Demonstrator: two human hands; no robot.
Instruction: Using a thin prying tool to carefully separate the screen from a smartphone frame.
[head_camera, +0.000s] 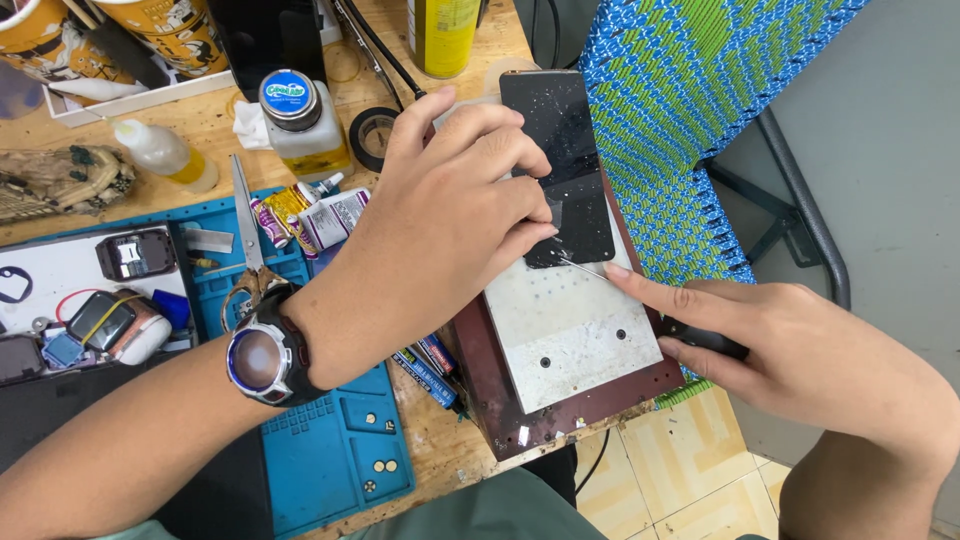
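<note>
Wristwatch (262, 360) on the left forearm sits closest to the lens, over a blue repair mat (335, 455) whose shallow pockets hold a few small screws. Far left: white tray (60, 275) with small gadget parts and a roll of something taped; scissors (245, 235) lie on the mat; small glue tubes (315, 215) beside them. Squeeze bottle (160, 150) with yellowish liquid lies on its side; pump dispenser bottle (300, 125) stands upright, part-full of yellow liquid. Yellow spray can (440, 35) at top, contents not visible.

Left hand (450, 205) presses fingers curled down on a dark phone screen panel (565, 165), which lies on a metal heating plate (560, 320) at the bench edge. Right hand (790, 350) pinches a thin pick or wire (580, 265), index extended, tip at the panel's lower edge; other fingers wrap a dark handle.

Judged step: separating or scraping the panel's bottom edge. Next move likely needs steady hold-down and a shallow, gentle slide under the edge.
</note>
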